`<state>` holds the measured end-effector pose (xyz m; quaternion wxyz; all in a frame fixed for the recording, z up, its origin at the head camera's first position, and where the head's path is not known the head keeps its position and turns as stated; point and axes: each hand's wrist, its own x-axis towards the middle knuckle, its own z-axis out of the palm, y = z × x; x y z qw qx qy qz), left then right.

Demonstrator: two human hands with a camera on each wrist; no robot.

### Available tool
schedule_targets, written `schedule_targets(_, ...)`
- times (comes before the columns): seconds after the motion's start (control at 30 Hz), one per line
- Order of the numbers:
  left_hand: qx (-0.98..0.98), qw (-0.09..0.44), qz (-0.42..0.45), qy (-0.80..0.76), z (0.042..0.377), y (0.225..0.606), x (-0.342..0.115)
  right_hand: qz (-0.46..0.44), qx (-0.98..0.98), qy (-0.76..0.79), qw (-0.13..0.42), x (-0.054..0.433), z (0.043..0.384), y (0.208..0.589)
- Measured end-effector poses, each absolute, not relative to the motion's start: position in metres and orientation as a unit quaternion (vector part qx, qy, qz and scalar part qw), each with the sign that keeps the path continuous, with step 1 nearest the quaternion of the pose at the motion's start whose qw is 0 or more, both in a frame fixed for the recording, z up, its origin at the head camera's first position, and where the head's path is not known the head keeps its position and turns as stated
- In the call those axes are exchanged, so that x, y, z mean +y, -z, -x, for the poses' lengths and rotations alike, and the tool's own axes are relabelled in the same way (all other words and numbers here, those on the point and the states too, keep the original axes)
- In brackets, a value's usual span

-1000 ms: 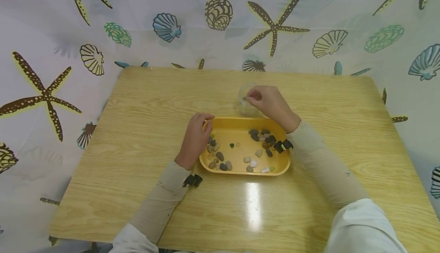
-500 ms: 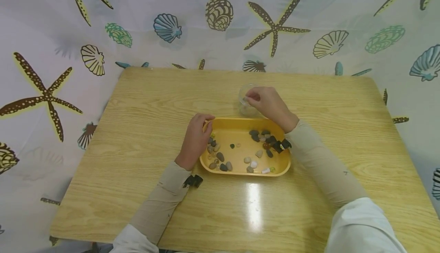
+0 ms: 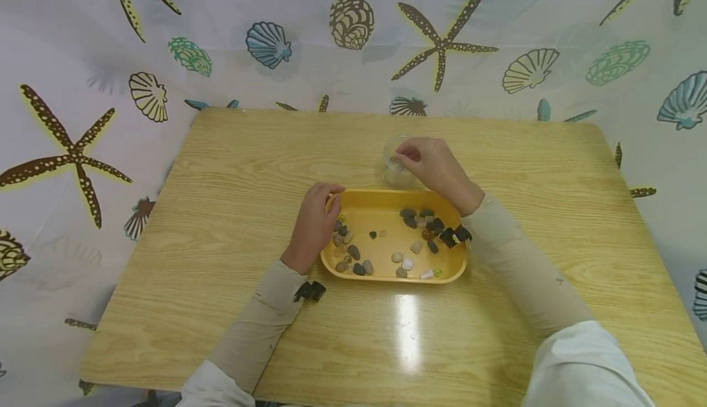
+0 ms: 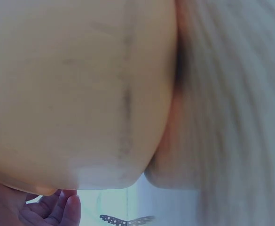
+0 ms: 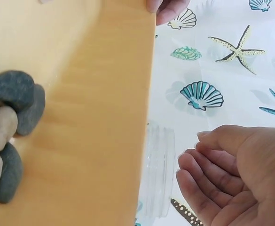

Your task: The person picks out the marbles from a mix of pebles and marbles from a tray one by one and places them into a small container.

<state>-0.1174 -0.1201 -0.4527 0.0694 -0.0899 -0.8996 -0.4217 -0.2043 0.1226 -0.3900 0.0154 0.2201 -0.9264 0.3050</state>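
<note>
A shallow yellow tray [image 3: 386, 277] stands mid-table with pebbles and small bead-like pieces in it. My left hand [image 3: 313, 223] grips its upper left corner; in the right wrist view this hand's fingers [image 5: 172, 10] curl over the rim. Behind the tray stands a clear round jar [image 3: 397, 177]. Over its mouth is my right hand [image 3: 436, 164], thumb and forefinger brought together. A tiny speck shows at those fingertips in the head view, but whether they pinch it or it lies in the jar cannot be made out. In the right wrist view the right hand's [image 5: 236, 174] fingers are curled.
Dark grey pebbles [image 3: 410, 220] crowd the tray's right half, and more stones [image 3: 353, 251] lie at its left. A white piece [image 3: 427, 274] rests near the front wall. The wooden table [image 3: 248, 149] is bordered by a curtain [image 3: 309, 75] printed with seashells and starfish.
My right hand has shifted only slightly over the jar. The left hand and the tray stay where they were.
</note>
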Motion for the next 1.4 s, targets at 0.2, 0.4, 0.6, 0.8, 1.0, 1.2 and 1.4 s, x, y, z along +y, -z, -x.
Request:
schedule_targets(0.2,-0.9,0.074,0.094,0.42,0.117,0.453,-0.12,-0.237,-0.919,-0.315,0.003,0.113,0.193,0.381)
schedule_targets(0.4,-0.9,0.073,0.092,0.419,0.118,0.455,-0.121,-0.264,-0.913,-0.31,-0.001,0.104,0.183,0.38)
schedule_targets(0.6,-0.901,0.078,0.095,0.415,0.119,0.457,-0.121,-0.281,-0.906,-0.317,-0.013,0.097,0.175,0.383)
schedule_targets(0.8,-0.903,0.085,0.101,0.409,0.118,0.457,-0.121,-0.296,-0.898,-0.324,-0.041,0.09,0.167,0.391)
schedule_targets(1.0,-0.907,0.085,0.101,0.401,0.117,0.453,-0.121,-0.316,-0.894,-0.312,-0.058,0.082,0.162,0.396)
schedule_targets(1.2,-0.909,0.086,0.103,0.394,0.118,0.454,-0.121,-0.325,-0.889,-0.308,-0.098,0.071,0.158,0.402)
schedule_targets(1.4,-0.91,0.088,0.104,0.392,0.119,0.456,-0.121,-0.347,-0.883,-0.29,-0.122,0.059,0.155,0.412)
